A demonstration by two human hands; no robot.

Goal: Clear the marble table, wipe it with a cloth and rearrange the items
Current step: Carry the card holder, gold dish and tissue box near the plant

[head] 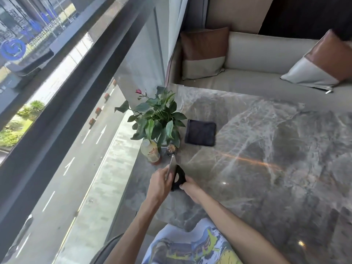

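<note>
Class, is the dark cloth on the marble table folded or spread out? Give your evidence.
Folded: the dark cloth lies as a small, thick square beside the plant, its left edge rounded like a fold.

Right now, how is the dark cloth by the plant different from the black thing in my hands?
The folded cloth lies flat and untouched on the marble table; the black object is gripped by your right hand, while your left hand holds a thin flat item beside it. The cloth is a plain square; the black object has a curved edge and a round label. Both are dark.
</note>
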